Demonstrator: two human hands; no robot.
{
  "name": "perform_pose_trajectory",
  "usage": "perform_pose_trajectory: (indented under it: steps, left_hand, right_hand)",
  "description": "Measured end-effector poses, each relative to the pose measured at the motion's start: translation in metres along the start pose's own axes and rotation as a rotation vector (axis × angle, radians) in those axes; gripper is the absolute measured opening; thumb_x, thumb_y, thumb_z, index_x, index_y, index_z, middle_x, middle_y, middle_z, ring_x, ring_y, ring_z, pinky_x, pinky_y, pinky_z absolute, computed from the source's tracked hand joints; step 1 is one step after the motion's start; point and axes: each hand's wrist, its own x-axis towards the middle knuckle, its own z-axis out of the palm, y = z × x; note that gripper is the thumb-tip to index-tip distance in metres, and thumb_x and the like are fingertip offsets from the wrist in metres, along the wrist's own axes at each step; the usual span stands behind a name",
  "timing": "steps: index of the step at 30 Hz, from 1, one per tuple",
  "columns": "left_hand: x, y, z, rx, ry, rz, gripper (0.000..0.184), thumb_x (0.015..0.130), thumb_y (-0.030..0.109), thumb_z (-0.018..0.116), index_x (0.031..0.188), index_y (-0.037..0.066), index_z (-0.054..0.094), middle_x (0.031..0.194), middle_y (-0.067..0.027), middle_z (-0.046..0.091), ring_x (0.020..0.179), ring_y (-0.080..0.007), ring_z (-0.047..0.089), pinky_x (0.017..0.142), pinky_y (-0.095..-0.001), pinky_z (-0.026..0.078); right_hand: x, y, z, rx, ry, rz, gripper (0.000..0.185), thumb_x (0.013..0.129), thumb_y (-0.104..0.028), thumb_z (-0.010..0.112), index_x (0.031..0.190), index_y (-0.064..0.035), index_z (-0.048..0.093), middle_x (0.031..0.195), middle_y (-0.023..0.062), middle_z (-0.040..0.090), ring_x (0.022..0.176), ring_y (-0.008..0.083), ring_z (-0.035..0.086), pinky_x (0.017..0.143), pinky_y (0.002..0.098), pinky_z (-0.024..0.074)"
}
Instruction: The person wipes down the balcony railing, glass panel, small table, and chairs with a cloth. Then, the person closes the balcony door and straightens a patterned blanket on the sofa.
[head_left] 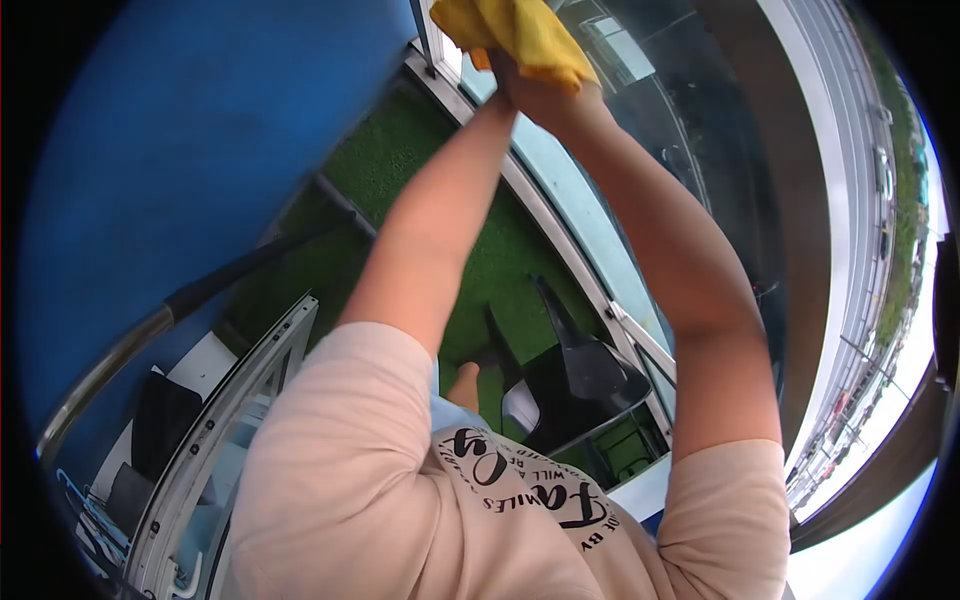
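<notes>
Both my arms are raised toward the top of the view, where a yellow cloth [525, 38] is bunched over my hands, beside the glass. My right hand [552, 100] grips the cloth from below, and its fingers are mostly covered by the folds. Close against it, my left hand [507, 82] is also at the cloth, with most of its fingers hidden. A window pane [640, 90] lies just right of the cloth, with reflections on it. The white window frame [540, 190] runs diagonally below my hands.
A black chair [580, 385] stands on green artificial turf [500, 250] below me. To the left are a blue surface [190, 130], a curved metal rail [110, 370] and a white framed panel [220, 420]. A road [860, 200] shows outside at far right.
</notes>
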Motion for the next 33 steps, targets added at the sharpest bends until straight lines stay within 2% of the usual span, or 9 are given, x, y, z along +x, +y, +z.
perform_pose_trajectory:
  steps: [5,13,16,19,20,23,25,29,33]
  left_hand:
    - [-0.176,-0.030,0.102,-0.090,-0.120,-0.177,0.065,0.087,0.034,0.054,0.139,0.002,0.031,0.139,-0.0214,0.036,0.127,-0.0364,0.039,0.106,-0.0434,0.032]
    - [-0.406,0.020,0.211,-0.059,-0.713,-0.579,0.061,0.091,0.031,0.048,0.140,-0.001,0.032,0.141,-0.0238,0.035,0.127,-0.0373,0.041,0.106,-0.0424,0.034]
    - [-0.351,-0.005,0.209,-0.050,-0.639,-0.625,0.059,0.092,0.029,0.046,0.140,-0.002,0.032,0.142,-0.0248,0.035,0.126,-0.0377,0.042,0.106,-0.0420,0.035]
    - [-0.265,-0.105,0.224,-0.083,-0.177,-0.772,0.054,0.097,0.033,0.042,0.141,0.004,0.032,0.138,-0.0184,0.041,0.125,-0.0312,0.044,0.105,-0.0376,0.037]
    - [-0.201,-0.123,0.195,-0.231,-0.004,-0.787,0.053,0.097,0.038,0.042,0.139,0.006,0.035,0.136,-0.0152,0.043,0.123,-0.0288,0.045,0.104,-0.0367,0.038]
    - [0.000,-0.202,0.097,-1.106,0.420,-0.499,0.053,0.097,0.051,0.040,0.133,0.013,0.044,0.129,-0.0057,0.050,0.117,-0.0214,0.049,0.101,-0.0338,0.040]
    - [0.078,-0.142,0.004,-1.277,0.311,-0.591,0.056,0.094,0.059,0.040,0.130,0.016,0.048,0.127,-0.0022,0.053,0.115,-0.0192,0.051,0.097,-0.0335,0.042]
    - [0.077,-0.075,-0.092,-0.541,0.060,-0.683,0.047,0.094,0.045,0.044,0.129,0.014,0.050,0.128,-0.0049,0.055,0.121,-0.0204,0.047,0.102,-0.0370,0.035]
    - [-0.013,-0.184,-0.099,-0.159,-0.102,-0.818,0.058,0.093,0.033,0.048,0.139,-0.001,0.036,0.139,-0.0220,0.044,0.128,-0.0319,0.044,0.104,-0.0405,0.036]
  right_hand:
    - [-0.196,0.042,-0.032,-0.272,-0.266,-0.156,0.044,0.080,-0.021,0.055,0.123,-0.0095,0.058,0.122,0.0130,0.059,0.116,0.0306,0.054,0.098,0.0401,0.0439]
    - [-0.450,0.060,-0.147,-0.267,-0.873,0.465,0.051,0.090,-0.015,0.047,0.140,-0.0109,0.042,0.143,0.0131,0.043,0.132,0.0303,0.039,0.110,0.0400,0.0297]
    - [-0.440,0.081,-0.110,-0.262,-1.045,0.565,0.050,0.090,-0.012,0.045,0.140,-0.0092,0.042,0.144,0.0146,0.041,0.133,0.0309,0.038,0.110,0.0399,0.0299]
    - [-0.350,0.099,-0.007,-0.101,-0.763,0.441,0.042,0.092,-0.015,0.047,0.133,-0.0083,0.050,0.136,0.0176,0.049,0.126,0.0337,0.046,0.105,0.0415,0.0365]
    - [-0.290,0.087,0.026,0.254,-0.469,0.636,0.038,0.093,-0.017,0.053,0.129,-0.0088,0.053,0.132,0.0176,0.053,0.122,0.0340,0.049,0.102,0.0406,0.0393]
    - [-0.124,0.083,0.120,0.095,-0.075,0.174,0.034,0.094,-0.024,0.053,0.122,-0.0061,0.057,0.120,0.0190,0.060,0.114,0.0356,0.055,0.095,0.0432,0.0436]
    - [-0.039,0.067,0.154,0.038,-0.027,0.091,0.034,0.093,-0.024,0.053,0.122,-0.0064,0.057,0.121,0.0185,0.059,0.114,0.0351,0.054,0.095,0.0430,0.0432]
    - [0.009,0.057,0.204,-0.066,-0.102,0.059,0.035,0.093,-0.024,0.053,0.123,-0.0070,0.057,0.123,0.0175,0.058,0.116,0.0340,0.053,0.096,0.0426,0.0424]
    - [-0.103,0.079,0.216,-0.181,-0.306,0.027,0.035,0.093,-0.024,0.052,0.124,-0.0076,0.056,0.124,0.0164,0.057,0.117,0.0330,0.052,0.097,0.0421,0.0416]
